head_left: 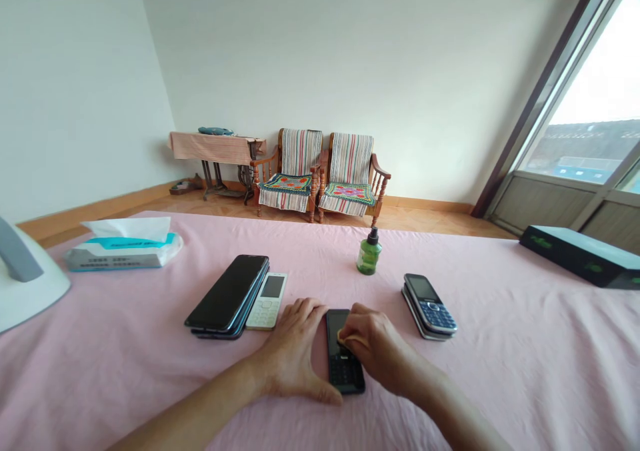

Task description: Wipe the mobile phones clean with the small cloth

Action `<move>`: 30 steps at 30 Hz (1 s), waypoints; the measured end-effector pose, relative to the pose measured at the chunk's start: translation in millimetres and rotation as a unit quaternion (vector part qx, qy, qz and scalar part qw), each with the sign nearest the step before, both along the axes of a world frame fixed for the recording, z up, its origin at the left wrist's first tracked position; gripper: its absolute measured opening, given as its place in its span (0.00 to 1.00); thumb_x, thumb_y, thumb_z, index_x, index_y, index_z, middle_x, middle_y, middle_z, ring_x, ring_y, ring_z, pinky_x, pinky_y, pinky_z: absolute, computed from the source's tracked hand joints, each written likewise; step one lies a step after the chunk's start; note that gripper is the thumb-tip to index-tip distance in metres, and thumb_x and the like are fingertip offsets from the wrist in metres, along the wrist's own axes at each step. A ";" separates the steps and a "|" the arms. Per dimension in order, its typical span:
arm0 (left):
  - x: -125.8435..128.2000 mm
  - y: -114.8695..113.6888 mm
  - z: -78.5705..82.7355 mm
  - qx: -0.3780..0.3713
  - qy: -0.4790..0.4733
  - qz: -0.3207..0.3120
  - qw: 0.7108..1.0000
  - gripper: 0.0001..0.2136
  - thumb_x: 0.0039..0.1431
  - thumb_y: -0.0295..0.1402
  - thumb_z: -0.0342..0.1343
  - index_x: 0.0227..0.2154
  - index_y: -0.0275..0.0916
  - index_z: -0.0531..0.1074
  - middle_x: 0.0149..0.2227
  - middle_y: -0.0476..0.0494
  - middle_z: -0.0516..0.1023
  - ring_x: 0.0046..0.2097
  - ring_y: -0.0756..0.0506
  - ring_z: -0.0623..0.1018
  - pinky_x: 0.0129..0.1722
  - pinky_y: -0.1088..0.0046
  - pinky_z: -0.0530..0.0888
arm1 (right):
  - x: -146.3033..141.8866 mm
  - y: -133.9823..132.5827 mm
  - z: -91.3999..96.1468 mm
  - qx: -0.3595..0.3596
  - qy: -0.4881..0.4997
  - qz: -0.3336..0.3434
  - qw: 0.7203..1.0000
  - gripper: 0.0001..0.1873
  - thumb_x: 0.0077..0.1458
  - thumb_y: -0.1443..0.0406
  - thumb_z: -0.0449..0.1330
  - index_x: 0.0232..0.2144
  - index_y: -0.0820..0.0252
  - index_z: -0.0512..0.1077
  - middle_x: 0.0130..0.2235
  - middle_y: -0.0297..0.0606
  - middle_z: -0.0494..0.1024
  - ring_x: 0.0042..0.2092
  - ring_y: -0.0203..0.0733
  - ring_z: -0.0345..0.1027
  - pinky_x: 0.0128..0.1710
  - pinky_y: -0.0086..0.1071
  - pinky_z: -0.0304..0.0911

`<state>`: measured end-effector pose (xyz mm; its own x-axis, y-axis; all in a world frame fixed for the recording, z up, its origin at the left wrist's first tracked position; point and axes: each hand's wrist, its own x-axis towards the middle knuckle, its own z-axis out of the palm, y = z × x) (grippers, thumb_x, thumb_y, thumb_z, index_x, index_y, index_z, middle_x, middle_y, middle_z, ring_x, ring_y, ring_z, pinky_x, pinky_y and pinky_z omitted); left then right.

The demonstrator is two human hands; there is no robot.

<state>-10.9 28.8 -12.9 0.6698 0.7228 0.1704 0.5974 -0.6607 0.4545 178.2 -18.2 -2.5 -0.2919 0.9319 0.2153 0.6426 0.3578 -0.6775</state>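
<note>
Black phone [344,364]: head view, flat on the pink cloth [125,364] between my hands.
Left hand [295,354]: open, flat beside it, bracing it, I judge.
Right hand [373,344]: fingers pinching a small pad [345,337] against its screen.

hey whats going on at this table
A person is working on a black keypad phone lying on the pink cloth. The left hand steadies it from the side, while the right hand presses a small yellowish pad to it. Other phones, a green bottle and tissues sit around.
</note>
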 end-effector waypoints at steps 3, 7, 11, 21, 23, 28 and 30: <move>-1.0 0.2 -2.1 0.004 -0.001 -0.001 1.000 0.45 0.24 0.56 0.67 0.49 0.42 0.63 0.47 0.40 0.66 0.48 0.33 0.67 0.49 0.53 0.64 | 1.3 -0.7 -0.1 -0.035 0.010 0.037 0.999 0.13 0.44 0.79 0.54 0.24 0.61 0.73 0.32 0.34 0.73 0.33 0.33 0.67 0.32 0.24 0.59; -1.9 -0.1 -2.5 0.005 0.005 -0.002 1.000 0.46 0.24 0.57 0.66 0.49 0.41 0.63 0.47 0.39 0.66 0.48 0.33 0.67 0.50 0.52 0.64 | -0.2 4.4 -0.7 0.006 0.002 -0.007 1.000 0.13 0.46 0.79 0.53 0.26 0.61 0.74 0.31 0.35 0.73 0.32 0.34 0.67 0.33 0.26 0.60; -1.5 -0.6 -0.5 0.001 0.007 0.001 1.000 0.46 0.24 0.57 0.66 0.50 0.41 0.63 0.48 0.38 0.66 0.48 0.32 0.67 0.50 0.50 0.64 | -1.0 7.5 1.7 0.018 0.001 -0.031 0.999 0.13 0.47 0.78 0.53 0.26 0.62 0.74 0.31 0.35 0.72 0.32 0.34 0.67 0.33 0.27 0.60; -1.5 -1.3 0.7 0.001 0.010 -0.003 1.000 0.47 0.24 0.58 0.66 0.50 0.39 0.63 0.48 0.37 0.66 0.48 0.32 0.66 0.51 0.50 0.64 | 7.8 -2.9 14.0 -0.032 0.023 0.047 0.998 0.12 0.45 0.78 0.55 0.25 0.60 0.75 0.30 0.33 0.74 0.32 0.33 0.68 0.31 0.24 0.60; -1.6 -1.0 0.2 0.005 0.013 -0.006 1.000 0.48 0.24 0.58 0.66 0.51 0.38 0.63 0.48 0.37 0.66 0.48 0.32 0.66 0.51 0.49 0.64 | 9.8 3.1 9.9 0.019 0.029 -0.001 0.999 0.11 0.48 0.76 0.56 0.28 0.60 0.75 0.30 0.33 0.74 0.32 0.34 0.68 0.32 0.26 0.60; -0.8 -0.5 1.2 -0.002 0.024 -0.002 1.000 0.49 0.24 0.59 0.65 0.52 0.37 0.63 0.49 0.35 0.65 0.49 0.31 0.66 0.52 0.47 0.62 | 11.1 19.0 -7.5 0.079 0.018 -0.066 0.995 0.08 0.52 0.73 0.56 0.28 0.61 0.74 0.30 0.36 0.72 0.31 0.36 0.68 0.32 0.28 0.60; -0.6 -0.8 2.0 -0.004 0.018 -0.001 1.000 0.49 0.23 0.58 0.66 0.51 0.37 0.63 0.48 0.35 0.65 0.48 0.31 0.67 0.51 0.48 0.63 | 8.2 22.2 -12.7 0.086 0.010 -0.067 0.994 0.10 0.52 0.75 0.54 0.28 0.61 0.75 0.30 0.36 0.72 0.32 0.37 0.68 0.33 0.29 0.60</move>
